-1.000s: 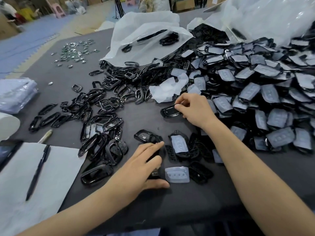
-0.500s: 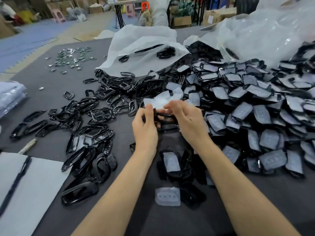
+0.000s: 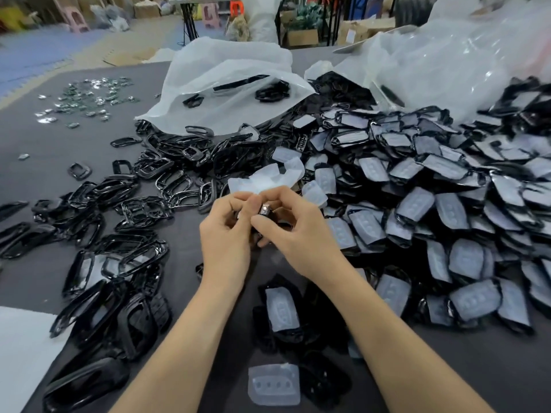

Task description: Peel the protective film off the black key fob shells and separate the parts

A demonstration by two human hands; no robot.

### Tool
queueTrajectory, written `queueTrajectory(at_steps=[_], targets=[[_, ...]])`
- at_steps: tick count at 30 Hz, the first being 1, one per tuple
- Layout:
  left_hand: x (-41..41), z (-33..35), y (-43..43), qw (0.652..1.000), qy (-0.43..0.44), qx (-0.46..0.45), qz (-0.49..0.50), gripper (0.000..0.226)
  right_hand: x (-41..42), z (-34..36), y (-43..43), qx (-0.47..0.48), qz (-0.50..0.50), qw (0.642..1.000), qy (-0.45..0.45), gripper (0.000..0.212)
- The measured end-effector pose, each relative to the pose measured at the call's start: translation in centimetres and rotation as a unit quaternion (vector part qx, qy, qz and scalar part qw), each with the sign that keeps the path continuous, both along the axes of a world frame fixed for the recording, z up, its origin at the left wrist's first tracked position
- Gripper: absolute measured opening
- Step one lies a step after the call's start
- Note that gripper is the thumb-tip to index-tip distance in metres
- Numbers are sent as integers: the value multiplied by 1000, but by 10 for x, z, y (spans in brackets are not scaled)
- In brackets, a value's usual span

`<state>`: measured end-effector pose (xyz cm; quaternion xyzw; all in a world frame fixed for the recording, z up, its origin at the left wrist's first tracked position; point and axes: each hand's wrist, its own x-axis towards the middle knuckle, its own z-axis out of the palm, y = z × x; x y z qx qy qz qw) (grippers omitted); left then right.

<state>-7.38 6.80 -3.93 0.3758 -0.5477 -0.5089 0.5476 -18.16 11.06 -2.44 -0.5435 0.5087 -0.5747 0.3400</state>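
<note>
Left hand [image 3: 225,234]: pinching glossy black plastic key fob shell [image 3: 267,212] | right hand [image 3: 298,234]: pinching same shell | crumpled frosted film [image 3: 268,178]: just beyond

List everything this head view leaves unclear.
- Head view: black key fob shell, mostly covered by the fingers of the left hand and right hand; film on or off cannot be told.
- Head view: white flat sheet, cut off by the left and bottom edges.
- Head view: small shiny metal pieces at the far left, too small to identify.
- Head view: clear plastic bag, glare hides its contents.
</note>
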Motion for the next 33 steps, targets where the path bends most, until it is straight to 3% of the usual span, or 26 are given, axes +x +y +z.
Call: queueTrajectory(at_steps=[5, 9, 13, 18, 29, 33], targets=[[-3, -1, 3, 999, 26, 11, -14, 33, -3, 2, -3, 22, -15, 997, -68, 19], [-3, -2, -1, 997, 71, 11, 1, 10, -9, 4, -3, 25, -86, 990, -107, 14], [-2, -4, -2, 993, 114, 32, -21, 28, -21, 9, -1, 33, -149, 960, -234, 14], [-5, -3, -1, 991, 123, 48, -33, 30, -20, 10, 0, 73, -129, 945, -293, 15], [-5, 1, 1, 991, 111, 53, -46, 27, -25, 13, -1, 45, -52, 916, -395, 6], [-5, 2, 0, 992, 104, 53, -38, 26, -24, 10, -2, 25, -29, 936, -350, 16]])
